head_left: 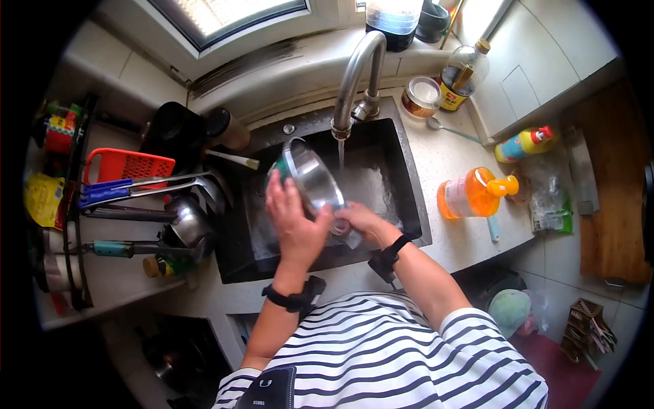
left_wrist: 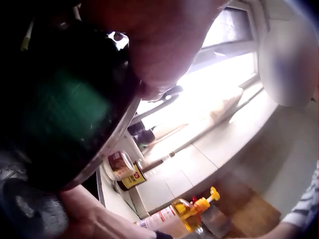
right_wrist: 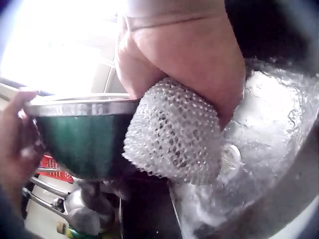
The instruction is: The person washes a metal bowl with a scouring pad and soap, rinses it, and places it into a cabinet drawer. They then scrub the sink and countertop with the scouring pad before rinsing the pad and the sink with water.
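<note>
Bowl with a silver metal inside and dark green outside (head_left: pixel 315 178) is hanging tilted over the black rectangular sink (head_left: pixel 413 180), its mouth facing toward the right side of the basin; left hand (head_left: pixel 296 221) is gripping it, fingers spreading over the green outer wall and thumb lying at the rim; right hand (head_left: pixel 364 221) is closing round a whitish, bumpy mesh scrubber (right_wrist: pixel 172 137), which is overlapping the bowl's edge in the right wrist view, though whether it is pressing on the metal I am not able to tell; curved steel faucet (head_left: pixel 352 75) is running, a thin stream of water (head_left: pixel 341 153) falling just beside the bowl into the basin; on the pale speckled counter (head_left: pixel 428 153) right of the sink, an orange pump bottle (head_left: pixel 462 194) is lying nearest, a yellow bottle with a red cap (head_left: pixel 521 146) resting beyond it and a metal spoon (head_left: pixel 458 131) lying near the wall; left of the sink, a red perforated plastic basket (head_left: pixel 136 165) is sitting behind blue-handled utensils (head_left: pixel 109 194), a rounded steel ladle (head_left: pixel 189 221) resting near the sink's edge
</note>
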Demonstrator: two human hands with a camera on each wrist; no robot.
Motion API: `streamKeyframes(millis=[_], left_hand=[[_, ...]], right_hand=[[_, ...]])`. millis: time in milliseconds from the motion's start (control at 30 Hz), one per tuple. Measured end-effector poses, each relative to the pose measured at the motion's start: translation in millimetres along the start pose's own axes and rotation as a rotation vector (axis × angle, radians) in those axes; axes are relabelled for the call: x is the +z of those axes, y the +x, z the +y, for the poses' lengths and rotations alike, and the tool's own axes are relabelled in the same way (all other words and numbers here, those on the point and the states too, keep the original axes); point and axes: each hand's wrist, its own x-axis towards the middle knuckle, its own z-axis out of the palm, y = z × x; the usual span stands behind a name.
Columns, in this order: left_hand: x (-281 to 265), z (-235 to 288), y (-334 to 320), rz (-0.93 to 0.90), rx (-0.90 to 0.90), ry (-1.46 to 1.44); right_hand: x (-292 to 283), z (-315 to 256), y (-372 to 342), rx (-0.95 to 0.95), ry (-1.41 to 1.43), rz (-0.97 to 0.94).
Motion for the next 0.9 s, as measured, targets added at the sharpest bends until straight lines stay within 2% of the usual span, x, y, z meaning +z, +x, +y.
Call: streamKeyframes(millis=[33, 100, 167, 233, 367, 467, 567, 633, 733, 800, 900], left_hand=[[7.6, -16.8, -2.8, 0.049, -0.069, -0.113], [24.2, -53.0, -12.6, 0.007, -0.345, -0.303], [36.7, -84.6, -24.0, -0.22, -0.723, -0.879], [50.6, -93.9, -41.6, -0.314, -0.938, -0.978], [62.8, -91.7, -60.1, -0.419, -1.239, -1.244], [73.7, -94.0, -64.9, -0.462, -1.337, -1.32], [77.0, -86.8, -65.0, -0.534, -1.322, -1.302], [81.9, -89.3, -67.4, -0.505, -1.288, -1.335], [83.6, -96.9, -68.2, -0.446, -1.246, -1.356], [81.8, -100.3, -67.8, -0.391, -1.239, -1.297], [67.9, -97.2, -63.1, -0.31, -1.241, -1.124]], right_hand=[[-2.5, -14.2, -14.9, -0.062, -0.008, 0.132], [-13.0, -29.4, -28.1, -0.215, -0.054, 0.335], [-23.5, -43.7, -34.0, -0.345, -0.204, 0.478], [-35.6, -53.8, -32.2, -0.419, -0.45, 0.602], [-42.2, -76.4, -47.3, -0.472, -0.587, 0.589], [-42.9, -91.4, -55.3, -0.468, -0.615, 0.501], [-47.7, -105.9, -56.0, -0.453, -0.668, 0.423], [-51.5, -121.7, -59.3, -0.469, -0.77, 0.365], [-60.7, -150.8, -59.9, -0.329, -0.704, 0.197], [-64.9, -168.8, -53.9, -0.293, -0.753, 0.271], [-65.9, -190.7, -31.3, -0.37, -0.749, 0.328]])
